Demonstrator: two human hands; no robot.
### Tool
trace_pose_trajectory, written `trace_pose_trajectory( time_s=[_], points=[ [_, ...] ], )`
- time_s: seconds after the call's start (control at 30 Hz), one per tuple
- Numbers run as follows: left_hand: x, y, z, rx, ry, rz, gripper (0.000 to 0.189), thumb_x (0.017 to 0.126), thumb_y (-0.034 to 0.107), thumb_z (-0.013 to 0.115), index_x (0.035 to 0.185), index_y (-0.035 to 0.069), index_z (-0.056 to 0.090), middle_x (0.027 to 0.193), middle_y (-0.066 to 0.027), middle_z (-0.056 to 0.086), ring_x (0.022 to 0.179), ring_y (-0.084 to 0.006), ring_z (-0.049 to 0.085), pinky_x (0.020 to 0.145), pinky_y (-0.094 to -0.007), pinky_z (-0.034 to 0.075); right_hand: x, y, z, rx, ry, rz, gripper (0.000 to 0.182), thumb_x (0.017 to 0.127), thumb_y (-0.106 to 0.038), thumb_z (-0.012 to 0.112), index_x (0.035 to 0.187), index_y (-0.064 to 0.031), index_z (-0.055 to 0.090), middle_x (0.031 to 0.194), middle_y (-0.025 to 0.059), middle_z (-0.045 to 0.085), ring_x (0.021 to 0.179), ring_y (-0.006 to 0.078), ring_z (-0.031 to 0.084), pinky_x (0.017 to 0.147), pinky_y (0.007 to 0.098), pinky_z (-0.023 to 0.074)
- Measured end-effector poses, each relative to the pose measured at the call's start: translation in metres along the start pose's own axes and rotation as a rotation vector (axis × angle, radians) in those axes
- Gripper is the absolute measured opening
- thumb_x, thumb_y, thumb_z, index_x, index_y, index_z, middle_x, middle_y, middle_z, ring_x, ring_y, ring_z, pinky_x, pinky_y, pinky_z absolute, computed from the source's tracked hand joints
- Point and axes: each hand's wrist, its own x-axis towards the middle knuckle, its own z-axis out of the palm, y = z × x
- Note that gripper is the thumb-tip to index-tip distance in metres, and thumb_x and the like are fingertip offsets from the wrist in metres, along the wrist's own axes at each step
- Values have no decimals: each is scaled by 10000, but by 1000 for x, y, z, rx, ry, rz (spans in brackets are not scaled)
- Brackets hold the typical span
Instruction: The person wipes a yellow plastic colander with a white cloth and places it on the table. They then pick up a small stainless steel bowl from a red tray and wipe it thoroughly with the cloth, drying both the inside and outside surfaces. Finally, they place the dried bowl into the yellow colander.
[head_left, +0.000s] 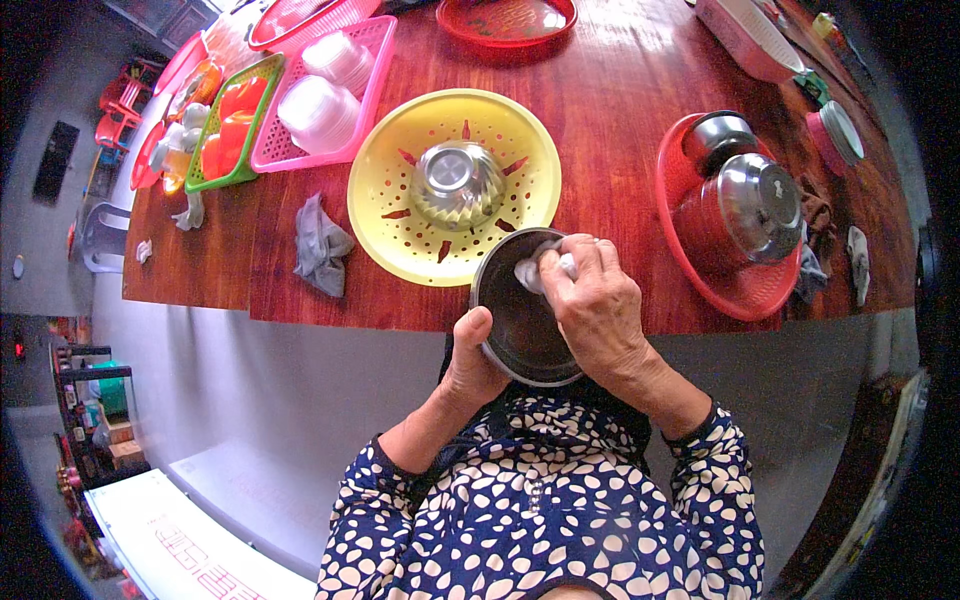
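Note:
My left hand (478, 356) grips the near-left rim of a dark metal bowl (521, 322), thumb along the edge. The bowl is tilted with its inside facing me, just off the table's front edge. My right hand (596, 304) pinches a crumpled white cloth or tissue (531, 273) against the inner wall near the far rim. Beyond the bowl stands a yellow plastic colander (382, 217) with holes and slots. Upside down in it rests a fluted, shiny metal bowl (457, 184).
A red basket (701, 274) at right holds metal bowls (761, 206). Left, a grey cloth (321, 244) lies beside a pink basket (375, 90) of stacked clear plastic containers (319, 112) and a green basket (259, 165) with orange items. A red tray (510, 39) sits farther back.

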Motion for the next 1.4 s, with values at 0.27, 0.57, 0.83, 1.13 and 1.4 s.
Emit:
trace_pose_trajectory(
  time_s=[0.27,0.57,0.83,1.13,1.4],
  points=[
    [-4,5,11,-1,3,-44,905,694,670,532,1381,111,346,1349,-129,445,1193,-289,479,990,-442,402,18,-10,-4,394,90,-133,241,723,-101,590,950,-22,606,961,137,528,916,285,588,687,323,551],
    [-3,9,7,0,-73,-3,926,684,580,618,1400,89,297,1360,-106,416,1238,-253,440,1036,-401,364,18,-3,5,249,191,-267,258,685,-138,593,910,-17,621,1021,110,554,1003,273,560,828,354,513],
    [5,6,-1,-14,-118,48,853,694,465,646,1374,54,334,1316,-131,468,1186,-254,495,1008,-394,402,-5,-4,0,309,-139,-19,254,781,-118,555,1010,-14,589,970,152,511,862,290,575,659,356,544],
    [-2,5,8,33,-72,37,858,685,532,623,1340,41,363,1315,-134,443,1206,-265,463,1021,-400,372,0,-15,0,619,-35,5,312,750,-75,588,1058,-76,537,952,192,495,886,389,569,738,431,518],
    [-3,5,-20,84,-55,-73,771,694,606,545,1183,10,529,1098,-123,593,1002,-240,594,869,-355,476,-6,-10,-12,1036,-248,-305,229,732,-65,604,948,-86,531,874,156,519,796,365,570,654,436,488]
  ],
)
